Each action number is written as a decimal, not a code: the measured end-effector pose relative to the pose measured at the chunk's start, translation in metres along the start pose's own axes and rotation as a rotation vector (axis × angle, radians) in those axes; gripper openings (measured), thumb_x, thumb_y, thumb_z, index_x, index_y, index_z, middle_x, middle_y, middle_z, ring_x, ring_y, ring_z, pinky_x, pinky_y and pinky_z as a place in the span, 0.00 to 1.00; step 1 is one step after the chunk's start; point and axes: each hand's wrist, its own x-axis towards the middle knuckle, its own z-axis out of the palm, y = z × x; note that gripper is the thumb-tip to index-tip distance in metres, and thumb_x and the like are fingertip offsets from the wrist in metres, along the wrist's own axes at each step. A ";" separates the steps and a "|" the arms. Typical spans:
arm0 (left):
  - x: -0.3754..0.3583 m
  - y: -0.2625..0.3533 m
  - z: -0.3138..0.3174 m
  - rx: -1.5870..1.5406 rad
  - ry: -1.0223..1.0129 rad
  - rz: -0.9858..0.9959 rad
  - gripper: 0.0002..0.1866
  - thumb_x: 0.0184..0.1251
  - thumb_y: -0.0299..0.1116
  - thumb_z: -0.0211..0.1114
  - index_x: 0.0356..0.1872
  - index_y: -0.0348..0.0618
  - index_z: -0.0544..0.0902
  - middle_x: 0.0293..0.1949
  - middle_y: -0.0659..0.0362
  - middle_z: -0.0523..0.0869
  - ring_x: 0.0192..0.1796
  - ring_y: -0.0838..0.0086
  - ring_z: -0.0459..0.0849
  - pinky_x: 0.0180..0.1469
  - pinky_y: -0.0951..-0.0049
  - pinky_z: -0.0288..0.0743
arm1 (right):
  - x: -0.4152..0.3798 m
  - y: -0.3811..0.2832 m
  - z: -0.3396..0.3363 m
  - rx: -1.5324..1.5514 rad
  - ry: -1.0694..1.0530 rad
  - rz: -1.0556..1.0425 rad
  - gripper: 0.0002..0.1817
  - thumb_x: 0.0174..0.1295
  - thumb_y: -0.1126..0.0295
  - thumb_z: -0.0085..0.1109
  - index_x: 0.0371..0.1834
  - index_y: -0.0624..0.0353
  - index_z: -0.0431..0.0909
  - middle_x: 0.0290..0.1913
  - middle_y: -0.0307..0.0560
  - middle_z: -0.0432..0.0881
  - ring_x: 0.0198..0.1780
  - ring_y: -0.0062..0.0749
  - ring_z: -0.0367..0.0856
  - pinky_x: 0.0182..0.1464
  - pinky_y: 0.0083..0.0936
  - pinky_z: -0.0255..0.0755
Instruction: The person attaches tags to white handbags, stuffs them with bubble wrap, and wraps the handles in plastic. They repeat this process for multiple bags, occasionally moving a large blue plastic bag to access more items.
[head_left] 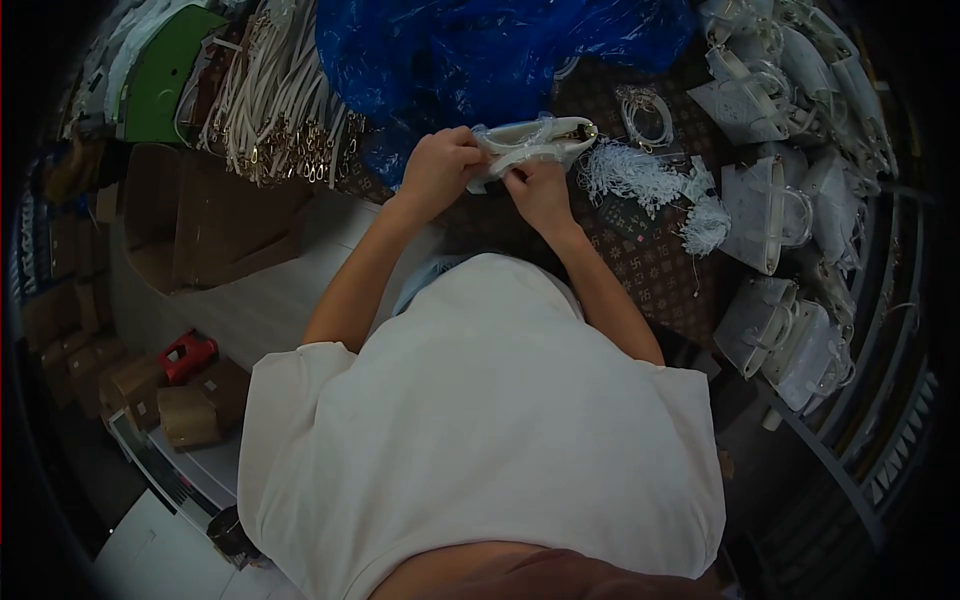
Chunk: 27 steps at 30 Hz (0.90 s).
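A white handbag [530, 135] in clear plastic is held up at the table's near side, its opening facing me. My left hand [438, 172] is closed on the bag's left end, fingertips bent against the plastic. My right hand [542, 198] grips the near edge of the bag from below, thumb and fingers closed on it. A small gold-coloured fitting shows at the bag's right end. Just right of the bag lies a heap of white string tags [635, 175]. Blue plastic sheeting [480, 65] is bunched right behind the bag.
White straps with gold clasps [270, 100] hang at the left, above a brown cardboard box [210, 220]. Several wrapped white bags [755, 210] line the right side. A coiled cord [647, 118] lies on the brown patterned cloth [650, 270]. A green panel [165, 75] stands far left.
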 end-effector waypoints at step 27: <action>-0.051 0.046 0.012 -1.254 -0.037 -1.029 0.08 0.60 0.31 0.63 0.37 0.39 0.82 0.34 0.61 0.84 0.33 0.81 0.80 0.36 0.83 0.72 | -0.050 -0.013 -0.025 0.454 -0.078 0.128 0.09 0.54 0.79 0.56 0.39 0.65 0.76 0.29 0.48 0.79 0.28 0.27 0.78 0.30 0.19 0.70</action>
